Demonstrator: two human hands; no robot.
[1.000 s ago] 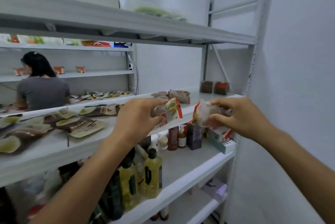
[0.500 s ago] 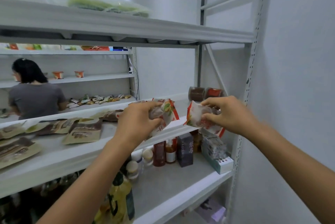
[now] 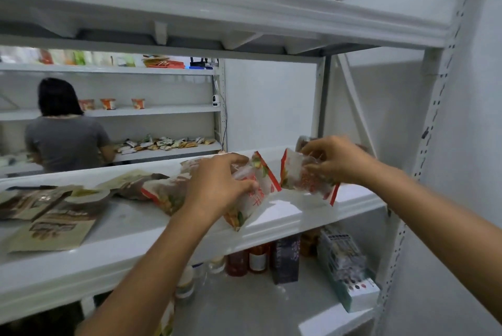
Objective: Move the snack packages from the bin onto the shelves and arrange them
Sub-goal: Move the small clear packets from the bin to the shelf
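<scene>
at frame centre, left hand (image 3: pixel 217 186) grips a clear red-edged snack packet (image 3: pixel 255 199) on the white metal shelf (image 3: pixel 285 216); right hand (image 3: pixel 335 159) pinches another clear red-edged packet (image 3: pixel 304 178).

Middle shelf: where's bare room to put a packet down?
Bare shelf shows between the left packet, in the left hand, and the right packet, in the right hand, and beyond it toward the upright. Brown pouches crowd the left end.
</scene>
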